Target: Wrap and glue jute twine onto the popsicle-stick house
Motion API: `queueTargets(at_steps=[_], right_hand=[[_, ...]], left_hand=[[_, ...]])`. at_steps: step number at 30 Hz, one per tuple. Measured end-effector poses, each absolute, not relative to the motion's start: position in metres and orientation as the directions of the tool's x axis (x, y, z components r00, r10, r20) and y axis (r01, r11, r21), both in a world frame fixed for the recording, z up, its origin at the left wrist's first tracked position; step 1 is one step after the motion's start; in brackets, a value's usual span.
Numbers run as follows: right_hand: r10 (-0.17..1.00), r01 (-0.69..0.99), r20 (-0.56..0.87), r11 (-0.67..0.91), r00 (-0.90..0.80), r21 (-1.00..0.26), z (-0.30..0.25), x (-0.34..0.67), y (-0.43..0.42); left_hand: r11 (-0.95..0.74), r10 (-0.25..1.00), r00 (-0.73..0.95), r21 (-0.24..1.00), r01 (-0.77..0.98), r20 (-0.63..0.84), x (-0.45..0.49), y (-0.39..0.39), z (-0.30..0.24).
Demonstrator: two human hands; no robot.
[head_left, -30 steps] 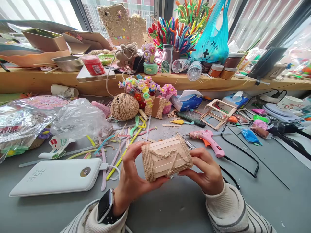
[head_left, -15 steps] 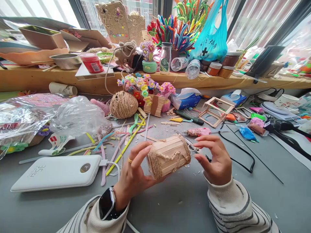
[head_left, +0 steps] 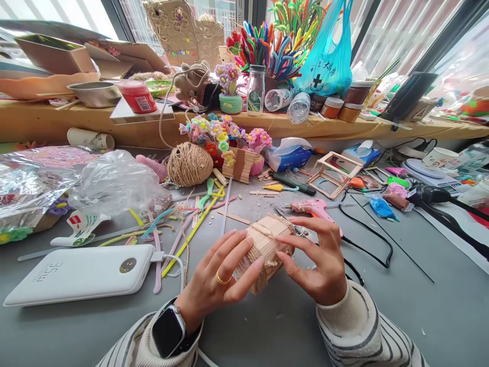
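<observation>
- Touching the stick-covered tub (head_left: pixel 267 243) are the left hand (head_left: pixel 214 280) and the right hand (head_left: pixel 321 260). The tub is left of the pink glue gun (head_left: pixel 313 206) and nearer to the person.
- A second ago, the hands had it by its two ends, and the wavy twine line (head_left: pixel 272 263) faced the person. Now the tub has rolled, and that line sits lower. Maybe a new side is being looked at or pressed.
- The left hand's fingers are spread over the end away from the glue gun. I cannot tell if they grip.
- The right hand's thumb and a finger are close together on the tub, by the glue gun. I cannot tell if they pinch.
- The tub is on its side. Its long way slants: one end points toward the glue gun, the other back toward the left hand.
</observation>
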State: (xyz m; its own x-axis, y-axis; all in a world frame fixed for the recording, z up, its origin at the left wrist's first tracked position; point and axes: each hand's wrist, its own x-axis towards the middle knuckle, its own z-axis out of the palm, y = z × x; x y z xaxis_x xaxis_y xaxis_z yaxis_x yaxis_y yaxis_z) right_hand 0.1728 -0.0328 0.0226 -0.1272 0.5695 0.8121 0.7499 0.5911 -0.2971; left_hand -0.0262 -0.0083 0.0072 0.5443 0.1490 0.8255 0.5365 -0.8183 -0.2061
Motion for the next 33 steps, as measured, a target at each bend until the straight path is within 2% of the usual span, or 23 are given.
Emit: queueTargets(at_steps=[18,33], right_hand=[[0.611,0.705,0.783,0.606,-0.117,-0.368,0.0236,0.1693,-0.0347],[0.571,0.722,0.816,0.528,0.089,-0.448,0.0174,0.1763,-0.0297]], left_hand=[[-0.818,0.136,0.561,-0.227,0.528,0.816,-0.0252,-0.0071,0.0094],[-0.825,0.150,0.539,-0.196,0.531,0.829,-0.0231,-0.0080,0.0120]])
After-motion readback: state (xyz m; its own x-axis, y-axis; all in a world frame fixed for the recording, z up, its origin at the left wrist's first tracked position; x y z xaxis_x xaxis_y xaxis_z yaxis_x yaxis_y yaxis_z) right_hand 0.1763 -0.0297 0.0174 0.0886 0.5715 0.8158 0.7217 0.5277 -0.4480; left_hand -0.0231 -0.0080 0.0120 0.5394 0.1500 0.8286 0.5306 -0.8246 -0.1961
